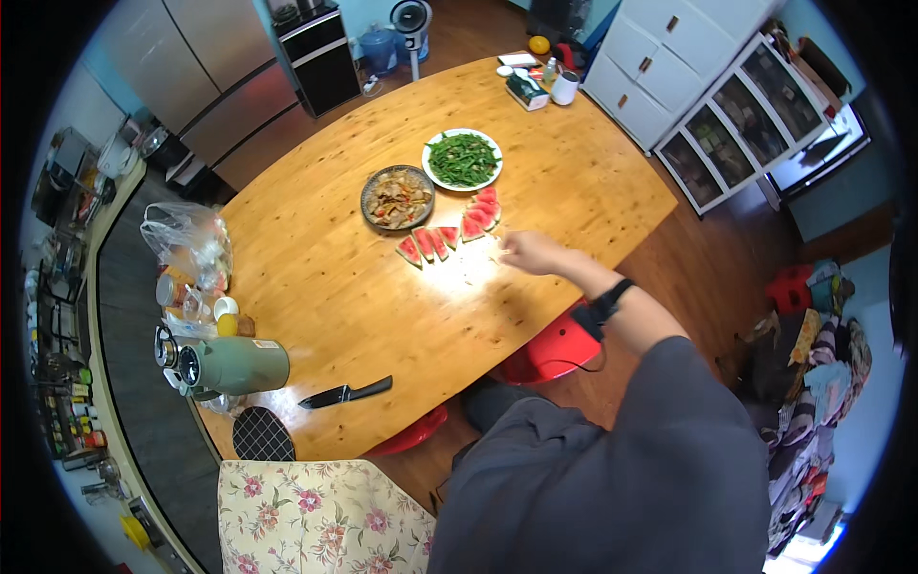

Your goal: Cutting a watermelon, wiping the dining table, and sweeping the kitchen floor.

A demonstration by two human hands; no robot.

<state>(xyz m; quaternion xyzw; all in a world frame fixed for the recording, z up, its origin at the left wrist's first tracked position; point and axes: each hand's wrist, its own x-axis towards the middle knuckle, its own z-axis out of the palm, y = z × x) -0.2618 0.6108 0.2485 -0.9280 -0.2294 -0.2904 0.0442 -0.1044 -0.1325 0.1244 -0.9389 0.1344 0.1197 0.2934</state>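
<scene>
My right hand (529, 252) reaches out low over the wooden table (344, 301), its fingers curled downward. Glare and blur hide whether anything is between the fingertips. Just beyond it, several watermelon slices (472, 229) lie in a curved row on the bare wood. Behind the slices stand a dark bowl of cooked sliced food (398, 197) and a white plate of cooked green vegetables (462, 160). A black band with a small device (606, 305) is on my right forearm. My left hand is out of view.
A black-handled kitchen knife (346, 393) lies near the table's front edge, beside a green vacuum jug (244, 364) and a round black mat (263, 434). Jars and a plastic bag (190, 237) line the left side. Red stools (552, 348) sit below the edge.
</scene>
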